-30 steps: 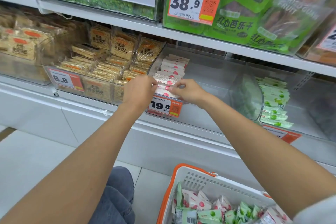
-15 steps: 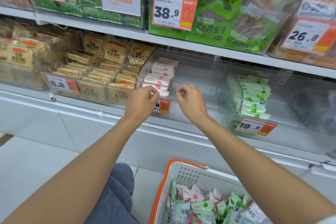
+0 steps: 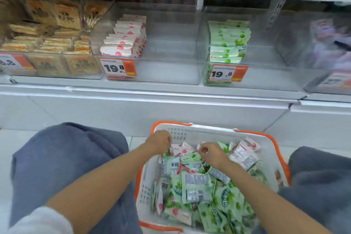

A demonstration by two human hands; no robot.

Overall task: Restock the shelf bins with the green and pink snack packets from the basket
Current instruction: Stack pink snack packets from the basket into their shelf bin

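Pick-up step: the left hand (image 3: 159,141) and right hand (image 3: 211,154) curl over pink packets (image 3: 183,150) at the far end of the basket (image 3: 209,132). Whether either grips one cannot be told. The next move probably calls for a pinch and a lift to the half-empty shelf bin (image 3: 171,71).

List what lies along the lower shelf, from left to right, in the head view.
On the shelf: brown snack packets → pink packets → green packets → purplish packets, too blurred to read.

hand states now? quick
Left hand: fingers curled among packets in the basket; grip cannot be told.
Right hand: curled over the packets; grip cannot be told.
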